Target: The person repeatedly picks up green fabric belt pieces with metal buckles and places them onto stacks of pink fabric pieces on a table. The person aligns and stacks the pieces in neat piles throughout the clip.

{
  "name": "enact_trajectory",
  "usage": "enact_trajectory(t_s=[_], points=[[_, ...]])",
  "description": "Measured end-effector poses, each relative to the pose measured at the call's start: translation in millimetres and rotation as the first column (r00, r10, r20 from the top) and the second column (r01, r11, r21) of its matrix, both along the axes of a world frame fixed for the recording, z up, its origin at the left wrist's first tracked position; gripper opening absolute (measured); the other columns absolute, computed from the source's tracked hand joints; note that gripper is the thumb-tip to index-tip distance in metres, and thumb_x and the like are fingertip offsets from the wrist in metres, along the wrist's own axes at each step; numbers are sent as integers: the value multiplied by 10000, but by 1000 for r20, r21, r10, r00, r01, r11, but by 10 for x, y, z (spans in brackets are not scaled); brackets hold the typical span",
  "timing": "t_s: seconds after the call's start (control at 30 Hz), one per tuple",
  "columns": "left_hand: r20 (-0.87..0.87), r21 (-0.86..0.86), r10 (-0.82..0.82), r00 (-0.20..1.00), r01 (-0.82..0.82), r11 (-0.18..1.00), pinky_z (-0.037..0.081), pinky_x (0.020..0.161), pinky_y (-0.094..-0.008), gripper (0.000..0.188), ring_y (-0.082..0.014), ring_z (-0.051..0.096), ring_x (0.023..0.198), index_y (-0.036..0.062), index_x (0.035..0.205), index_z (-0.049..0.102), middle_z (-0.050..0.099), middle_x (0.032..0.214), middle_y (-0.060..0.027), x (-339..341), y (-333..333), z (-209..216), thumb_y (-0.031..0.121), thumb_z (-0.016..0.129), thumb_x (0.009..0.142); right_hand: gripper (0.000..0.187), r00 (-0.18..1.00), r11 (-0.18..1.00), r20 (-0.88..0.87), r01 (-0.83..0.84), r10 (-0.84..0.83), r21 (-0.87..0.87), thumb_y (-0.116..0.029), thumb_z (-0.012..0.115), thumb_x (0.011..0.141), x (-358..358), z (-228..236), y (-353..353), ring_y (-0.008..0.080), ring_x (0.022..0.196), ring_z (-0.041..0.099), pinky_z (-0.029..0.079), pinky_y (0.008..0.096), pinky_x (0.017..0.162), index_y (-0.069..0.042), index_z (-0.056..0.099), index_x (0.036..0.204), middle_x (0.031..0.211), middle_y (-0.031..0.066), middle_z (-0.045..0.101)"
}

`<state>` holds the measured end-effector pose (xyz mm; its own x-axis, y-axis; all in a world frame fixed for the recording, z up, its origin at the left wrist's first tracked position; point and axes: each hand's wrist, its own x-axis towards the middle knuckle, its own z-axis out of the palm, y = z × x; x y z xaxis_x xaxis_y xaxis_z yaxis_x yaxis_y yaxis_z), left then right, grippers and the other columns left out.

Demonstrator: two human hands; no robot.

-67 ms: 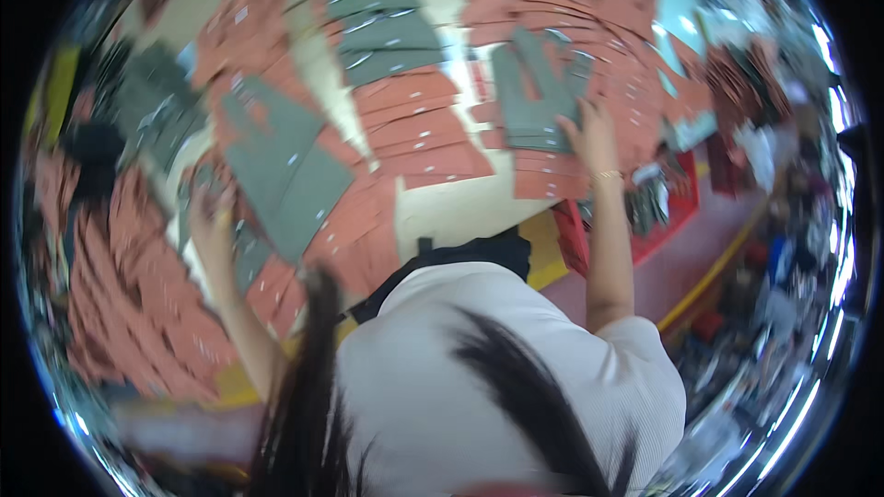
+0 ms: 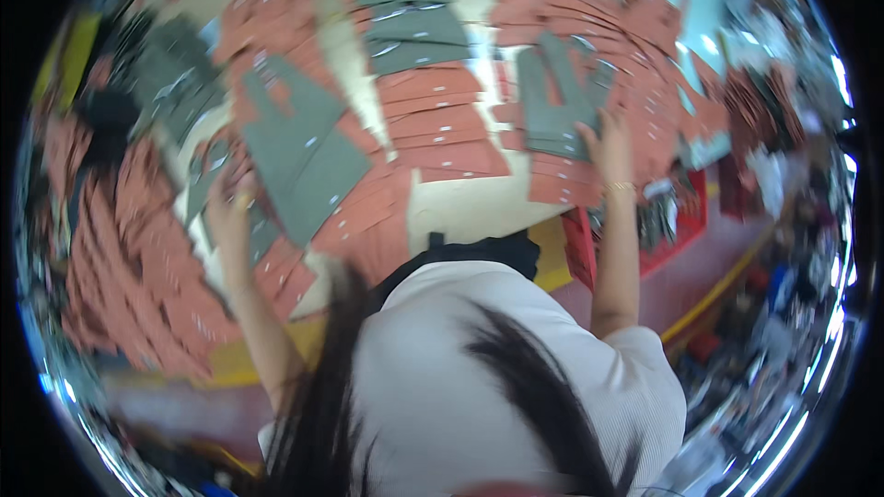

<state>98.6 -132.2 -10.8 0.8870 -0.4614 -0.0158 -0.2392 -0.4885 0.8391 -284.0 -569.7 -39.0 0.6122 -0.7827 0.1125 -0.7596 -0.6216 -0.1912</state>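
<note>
My left hand (image 2: 230, 207) is at the table's left side, fingers reaching forward and somewhat apart, over small grey-green cloth pieces (image 2: 200, 186). Blur hides exactly how its fingertips meet the cloth. Just right of it, a large grey-green cut panel (image 2: 299, 161) lies across salmon-coloured pieces (image 2: 368, 198). At the right, my right hand (image 2: 608, 143) is open, thumb spread from the fingers, at the edge of another grey-green panel (image 2: 550, 120). That panel rests on overlapping salmon pieces (image 2: 635, 83) with small white labels.
A row of salmon and grey-green pieces (image 2: 442, 120) runs up the middle of the pale table (image 2: 460, 205). Salmon cloth (image 2: 138, 267) hangs in a heap at the left edge. Below my right arm stands a red crate (image 2: 580, 248) with dark contents. Cluttered goods line the far right.
The whole view has shifted slightly, with the table moving to the right in the picture. Both hands stay by the same cloth pieces.
</note>
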Motion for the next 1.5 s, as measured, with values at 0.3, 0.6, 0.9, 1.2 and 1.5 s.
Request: enact_trajectory(t_s=[0.3,0.6,0.9,1.2,1.5], points=[[-73,14,202,977,-201,979,474,727,-259,426,-117,563,811,-15,1203,628,592,968,-57,-573,-250,105,185,733,842,427,995,992,-81,52,-61,-111,-287,770,780,91,173,127,396,998,573,478,456,826,-23,596,1069,1108,175,579],[159,272,154,975,-194,943,461,686,-357,556,-232,553,749,-18,1187,585,570,932,-124,-670,-493,67,271,798,763,419,991,994,-98,99,-94,46,-267,740,815,83,128,72,415,961,617,487,473,782,-3,527,1061,1026,230,643],[-24,421,223,974,-193,886,472,663,-397,553,-271,585,693,-4,1073,571,612,797,-123,-792,-469,160,333,837,725,446,981,988,-146,141,-131,62,-311,730,820,103,134,62,443,927,624,490,506,753,-40,506,1095,1010,228,657],[-236,233,199,951,-144,962,421,559,-250,487,-86,518,604,-64,1043,579,604,669,-34,-637,-378,100,255,818,764,382,992,974,-19,128,-126,188,-252,716,833,69,194,9,449,911,630,495,493,742,-25,531,1078,994,231,663],[-427,-190,175,887,-277,942,456,749,-243,362,-103,573,862,-36,1173,514,640,957,-61,-579,-458,-16,86,691,883,327,978,948,127,124,-168,293,-209,691,858,48,232,-13,421,908,639,495,456,763,-3,549,1068,1004,225,668]])
